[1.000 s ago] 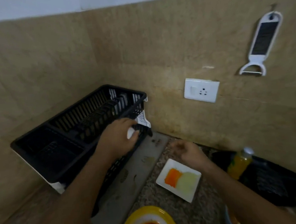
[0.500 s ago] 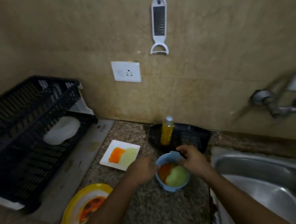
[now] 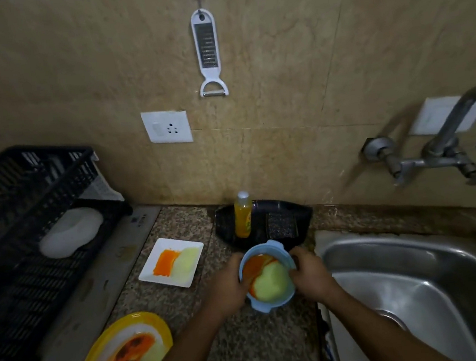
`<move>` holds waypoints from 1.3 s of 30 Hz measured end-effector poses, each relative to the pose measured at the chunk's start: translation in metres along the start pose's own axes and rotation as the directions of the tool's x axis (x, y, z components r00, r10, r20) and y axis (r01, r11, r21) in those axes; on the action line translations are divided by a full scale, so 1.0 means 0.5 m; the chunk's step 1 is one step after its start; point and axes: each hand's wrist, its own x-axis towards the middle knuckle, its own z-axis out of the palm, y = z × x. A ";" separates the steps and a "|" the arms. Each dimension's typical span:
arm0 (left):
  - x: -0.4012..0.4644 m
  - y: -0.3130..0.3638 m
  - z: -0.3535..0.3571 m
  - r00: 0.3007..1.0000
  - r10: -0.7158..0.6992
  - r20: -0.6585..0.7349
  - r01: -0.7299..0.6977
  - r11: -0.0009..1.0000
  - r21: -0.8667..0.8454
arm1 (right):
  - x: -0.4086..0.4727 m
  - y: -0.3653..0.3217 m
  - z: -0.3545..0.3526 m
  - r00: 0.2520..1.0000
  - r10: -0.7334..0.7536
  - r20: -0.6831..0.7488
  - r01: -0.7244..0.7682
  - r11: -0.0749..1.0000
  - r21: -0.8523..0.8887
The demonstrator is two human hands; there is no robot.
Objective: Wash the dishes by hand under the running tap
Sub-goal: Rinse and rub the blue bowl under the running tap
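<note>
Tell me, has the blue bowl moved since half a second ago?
Cannot tell; the blue bowl sits just in front of the black tray as before, gripped by both hands; the camera itself shifted.

Beige marbled stone-tile wall point(image 3: 277, 60); white plastic socket plate point(image 3: 167, 127) above and left of the hands. Speckled brown granite counter point(image 3: 255, 344) beneath them. Dim light.

2 hands – left hand point(image 3: 229, 286) and right hand point(image 3: 310, 275); 1 blue bowl point(image 3: 266, 276), 1 white square plate point(image 3: 171, 261), 1 yellow plate point(image 3: 123, 356), 1 dish rack point(image 3: 34, 246) – plus 1 soap bottle point(image 3: 243, 214), 1 tap point(image 3: 445, 137), 1 sink point(image 3: 415, 285), 1 grater point(image 3: 207, 52)
</note>
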 end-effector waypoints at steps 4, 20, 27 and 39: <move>0.002 0.064 0.018 0.997 0.065 -0.033 -0.064 0.997 0.033 | -0.048 0.029 -0.055 0.992 0.044 -0.119 -0.024 0.986 0.163; 0.057 0.351 0.258 0.992 0.127 0.014 -0.127 0.992 0.006 | -0.161 0.214 -0.431 0.803 0.234 -0.547 -0.050 0.942 0.331; 0.095 0.444 0.301 0.986 0.164 -0.018 -0.163 0.985 0.062 | -0.084 0.238 -0.584 0.767 0.216 -0.604 -0.084 0.967 0.239; 0.147 0.468 0.303 0.990 0.144 -0.009 -0.143 0.989 0.044 | -0.011 0.276 -0.608 0.731 0.209 -0.649 -0.237 0.970 0.046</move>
